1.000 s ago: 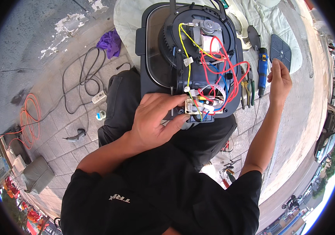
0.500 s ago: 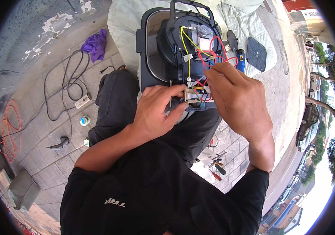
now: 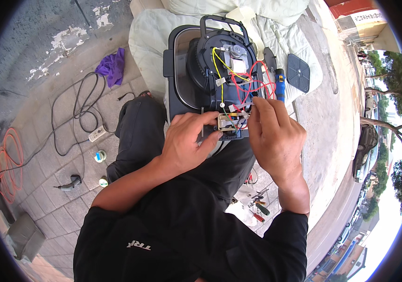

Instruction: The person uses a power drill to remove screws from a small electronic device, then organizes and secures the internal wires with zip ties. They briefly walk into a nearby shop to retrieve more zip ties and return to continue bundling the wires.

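An opened black appliance (image 3: 198, 66) lies before me on pale padding (image 3: 147, 42), with yellow wires (image 3: 216, 61), red wires (image 3: 263, 84) and a small circuit board (image 3: 227, 122) at its near end. My left hand (image 3: 184, 141) has thumb and forefinger gripping the left edge of the board. My right hand (image 3: 278, 136) is closed in a pinch at the board's right, by a white cable (image 3: 235, 107); what its fingertips hold is hidden. A blue power tool (image 3: 280, 84) stands out just beyond it, partly covered by that hand.
Left on the paving lie a purple cloth (image 3: 110, 68), black cords (image 3: 76, 113), a power strip (image 3: 96, 134), an orange cord (image 3: 11, 155) and a grey tool (image 3: 70, 184). A dark square plate (image 3: 298, 73) rests at right, screwdrivers (image 3: 262, 209) below. Parked vehicles (image 3: 365, 145) line the far right.
My right hand came from the far right to the wires beside the board, then shifted slightly down. My left hand stayed on the board. The whole view has shifted a little.
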{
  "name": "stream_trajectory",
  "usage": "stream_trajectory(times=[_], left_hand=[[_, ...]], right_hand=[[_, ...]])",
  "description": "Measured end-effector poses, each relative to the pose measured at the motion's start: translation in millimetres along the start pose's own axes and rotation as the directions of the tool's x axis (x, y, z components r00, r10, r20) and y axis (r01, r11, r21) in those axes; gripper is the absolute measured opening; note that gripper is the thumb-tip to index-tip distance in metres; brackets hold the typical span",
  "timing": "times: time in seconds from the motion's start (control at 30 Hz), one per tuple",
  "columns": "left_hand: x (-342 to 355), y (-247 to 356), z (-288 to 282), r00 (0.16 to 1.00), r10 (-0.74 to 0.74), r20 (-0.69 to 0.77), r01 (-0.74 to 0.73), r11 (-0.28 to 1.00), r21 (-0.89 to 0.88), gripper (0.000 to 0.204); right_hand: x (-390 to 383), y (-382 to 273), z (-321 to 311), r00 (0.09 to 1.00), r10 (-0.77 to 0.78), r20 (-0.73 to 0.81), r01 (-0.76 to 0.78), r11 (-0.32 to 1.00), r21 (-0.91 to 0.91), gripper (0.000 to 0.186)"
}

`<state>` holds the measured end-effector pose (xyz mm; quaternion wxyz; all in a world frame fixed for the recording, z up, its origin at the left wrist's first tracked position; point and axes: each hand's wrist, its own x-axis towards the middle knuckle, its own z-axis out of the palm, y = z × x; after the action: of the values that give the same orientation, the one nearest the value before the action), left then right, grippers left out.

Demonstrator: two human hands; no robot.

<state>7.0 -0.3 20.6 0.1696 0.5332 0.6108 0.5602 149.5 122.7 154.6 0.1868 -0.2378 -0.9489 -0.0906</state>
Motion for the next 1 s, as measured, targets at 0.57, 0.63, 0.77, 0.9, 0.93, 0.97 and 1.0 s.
stream_trajectory(times=[0.57,0.63,0.77,0.9,0.93,0.97,1.0], left_hand=[[-5.0,1.4,1.7,1.0,-0.001,0.025,0.0,0.999,0.041,0.048],[-5.0,-1.0,3.0,1.0,0.003,0.01,-0.004,0.998,0.058,0.048],[-2.5,1.1,5.1,0.999,0.03,-0.023,-0.029,0.998,0.047,0.044],[-4.9,-1.4,5.2,1.0,0.017,-0.021,-0.016,0.998,0.053,0.044],[-3.8,-0.8,4.6,1.0,0.017,-0.019,-0.016,0.998,0.059,0.044],[-4.0,0.4,4.1,1.0,0.013,-0.012,-0.012,0.999,0.053,0.046],[-4.7,1.8,3.9,1.0,0.007,-0.011,-0.006,0.999,0.051,0.046]], right_hand=[[-7.7,-4.8,3.5,0.984,0.177,-0.026,-0.176,0.984,0.042,0.015],[-7.2,-4.9,7.2,0.976,0.216,-0.017,-0.216,0.976,0.027,0.016],[-11.4,1.1,3.7,0.986,0.167,-0.026,-0.157,0.96,0.23,0.013],[-15.4,-1.1,0.3,0.98,0.197,-0.005,-0.195,0.971,0.137,0.012],[-15.4,-1.1,-0.3,0.981,0.196,-0.008,-0.194,0.975,0.112,0.013],[-15.7,-1.4,-0.1,0.979,0.202,-0.024,-0.198,0.972,0.126,0.013],[-16.4,-2.1,0.9,0.977,0.209,-0.04,-0.202,0.969,0.141,0.013]])
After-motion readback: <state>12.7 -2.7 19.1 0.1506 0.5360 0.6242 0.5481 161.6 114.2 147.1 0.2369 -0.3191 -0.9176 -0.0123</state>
